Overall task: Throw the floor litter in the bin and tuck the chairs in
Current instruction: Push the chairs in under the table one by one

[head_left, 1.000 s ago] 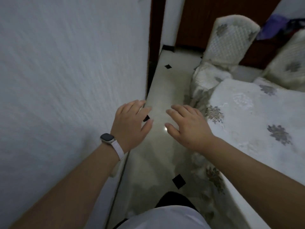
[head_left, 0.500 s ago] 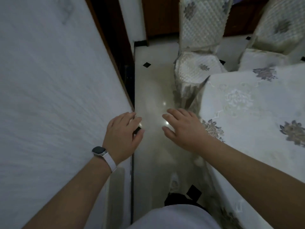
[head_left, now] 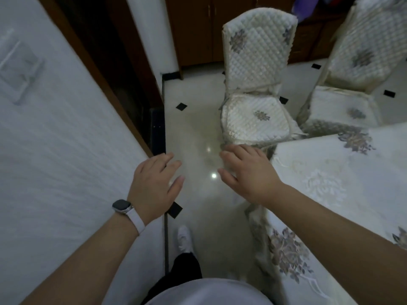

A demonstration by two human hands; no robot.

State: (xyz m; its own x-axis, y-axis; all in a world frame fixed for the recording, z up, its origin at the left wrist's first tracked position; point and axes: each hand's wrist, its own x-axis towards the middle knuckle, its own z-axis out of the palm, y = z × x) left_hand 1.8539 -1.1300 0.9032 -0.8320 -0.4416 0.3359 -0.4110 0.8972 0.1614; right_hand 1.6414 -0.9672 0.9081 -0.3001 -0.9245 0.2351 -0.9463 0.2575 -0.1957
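Compared with half a second ago, we stand closer to the first chair point(head_left: 255, 119), whose quilted back now shows whole, and our white shoe point(head_left: 184, 237) has come into view on the glossy pale floor point(head_left: 198, 133) with black diamond insets. That chair sits at the table's point(head_left: 330, 183) far corner, just beyond our right hand point(head_left: 246, 172). A second chair point(head_left: 352, 62) stands beside it, cut off by the frame's right edge. Both wear padded, diamond-stitched covers with grey flower motifs, and skirts hide their legs. Our left hand point(head_left: 154, 186), a watch point(head_left: 121, 206) at its wrist, and the right float palm-down, fingers loosely spread, holding nothing. An embroidered cloth point(head_left: 284, 249) drapes the table. On the textured wall point(head_left: 55, 150) a blurred rectangular fitting point(head_left: 19, 69) is hard to make out.
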